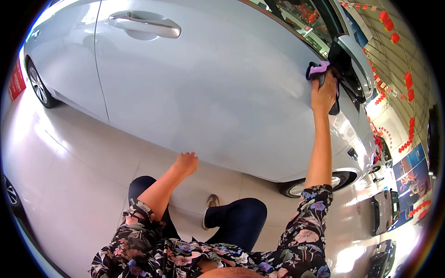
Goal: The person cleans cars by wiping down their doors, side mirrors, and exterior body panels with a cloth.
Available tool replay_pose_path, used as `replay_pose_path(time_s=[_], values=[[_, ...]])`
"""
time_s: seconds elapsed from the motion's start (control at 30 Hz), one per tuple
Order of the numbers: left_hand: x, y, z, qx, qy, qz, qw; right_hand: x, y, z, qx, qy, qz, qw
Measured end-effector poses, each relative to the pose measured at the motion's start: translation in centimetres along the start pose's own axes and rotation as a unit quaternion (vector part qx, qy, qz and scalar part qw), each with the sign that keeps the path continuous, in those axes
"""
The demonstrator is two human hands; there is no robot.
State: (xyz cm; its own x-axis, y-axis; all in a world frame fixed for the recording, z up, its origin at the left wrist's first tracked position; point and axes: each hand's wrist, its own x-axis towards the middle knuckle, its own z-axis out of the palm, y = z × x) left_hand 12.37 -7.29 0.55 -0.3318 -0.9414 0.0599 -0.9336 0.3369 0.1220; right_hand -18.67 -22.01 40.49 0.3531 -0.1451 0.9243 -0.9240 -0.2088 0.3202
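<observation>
My right hand (325, 93) grips a purple and dark cloth (318, 70) and presses it on the silver car's front door (215, 87), near its front top corner. Just beyond the fingers juts the side mirror (355, 62), with the door window (306, 24) above. Part of the cloth hangs dark below the palm. My left hand (186, 163) is curled into a loose fist over the door's lower edge, and nothing shows in it. A chrome door handle (146, 26) lies at the upper left, far from both hands.
Below the door is a glossy tiled floor (87, 153). The front wheel (295, 189) is low on the right and the rear wheel (37, 83) far left. Another car (12, 194) stands at the left rim. More cars (382, 212) and red lanterns (408, 81) are at the right.
</observation>
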Motion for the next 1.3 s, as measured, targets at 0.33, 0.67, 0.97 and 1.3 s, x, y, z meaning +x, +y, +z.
replay_pose_path(time_s=[0.33,0.67,0.97,1.3], values=[[0.3,0.9,-2.1,-0.039,-0.034,0.001,0.999,6.5,-20.7,-0.1,0.105,0.001,-0.144,0.984],[0.9,0.8,-1.7,-0.049,-0.057,-0.014,0.997,-5.6,-29.0,0.2,0.104,-0.217,-0.458,0.856],[0.8,1.0,-2.1,-0.046,-0.035,-0.025,0.998,-3.8,-17.2,-0.9,0.158,-0.258,-0.314,0.9],[0.4,1.2,-1.5,-0.049,-0.026,0.007,0.998,7.5,-26.4,-0.7,0.134,-0.048,-0.091,0.986]])
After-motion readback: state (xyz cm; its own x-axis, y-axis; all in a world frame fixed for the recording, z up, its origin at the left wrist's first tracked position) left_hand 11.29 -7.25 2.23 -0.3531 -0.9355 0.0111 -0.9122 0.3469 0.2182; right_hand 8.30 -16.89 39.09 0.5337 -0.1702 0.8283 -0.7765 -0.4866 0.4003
